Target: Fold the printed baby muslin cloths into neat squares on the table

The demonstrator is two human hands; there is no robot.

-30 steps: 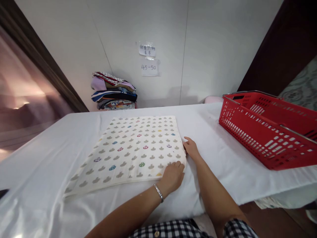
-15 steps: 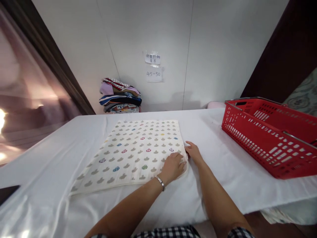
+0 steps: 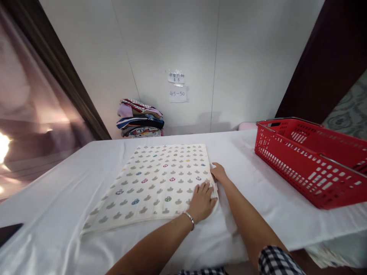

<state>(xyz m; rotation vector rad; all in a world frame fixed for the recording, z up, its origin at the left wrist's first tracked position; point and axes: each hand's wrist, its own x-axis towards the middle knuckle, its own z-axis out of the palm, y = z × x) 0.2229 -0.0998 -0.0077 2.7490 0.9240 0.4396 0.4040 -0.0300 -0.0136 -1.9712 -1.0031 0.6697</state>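
Note:
A cream cloth (image 3: 160,179) printed with grey and coloured mushroom shapes is spread flat on the white-covered table, its layers meeting at the right edge. My left hand (image 3: 200,202), with a silver bracelet at the wrist, lies palm down on the cloth's near right corner, fingers stretched out. At the cloth's right edge, a little farther away, my right hand (image 3: 220,173) has its fingers bent round the border. The undersides of those fingers are partly hidden. A small pale tag shows on the edge between the two hands.
On the right of the table stands a red plastic basket (image 3: 298,164) with metal handles. Folded clothes (image 3: 140,120) are stacked at the back left, by the wall. Paper signs (image 3: 177,93) are taped to the wall. A dark flat object (image 3: 10,233) shows at the left edge.
My left hand has flattened, fingers spreading on the cloth corner. My right hand has shifted slightly along the right edge, away from me. The view has tilted up a little.

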